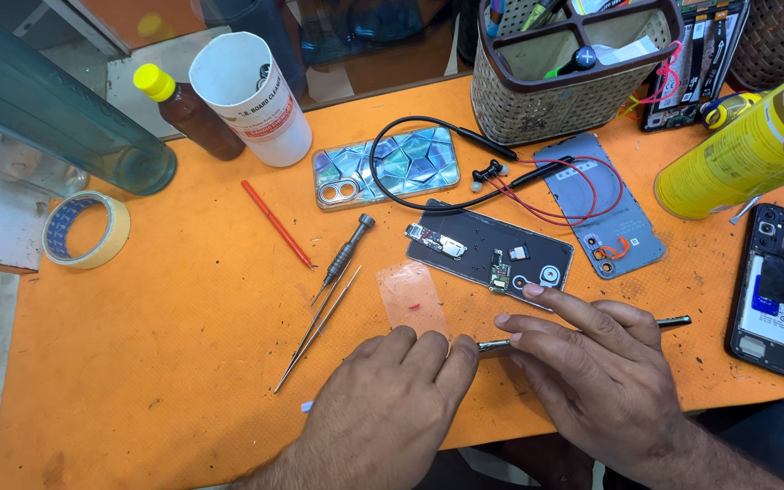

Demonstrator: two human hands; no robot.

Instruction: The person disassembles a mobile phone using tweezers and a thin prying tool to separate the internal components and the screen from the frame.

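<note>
Gripping perhaps a metal tool (583,332), hands (383,413) (592,367).

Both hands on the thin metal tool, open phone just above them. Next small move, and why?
Probably lift the metal tool toward the opened phone: both the left hand and right hand pinch it flat on the orange mat, and the phone's small parts lie exposed just above.
</note>
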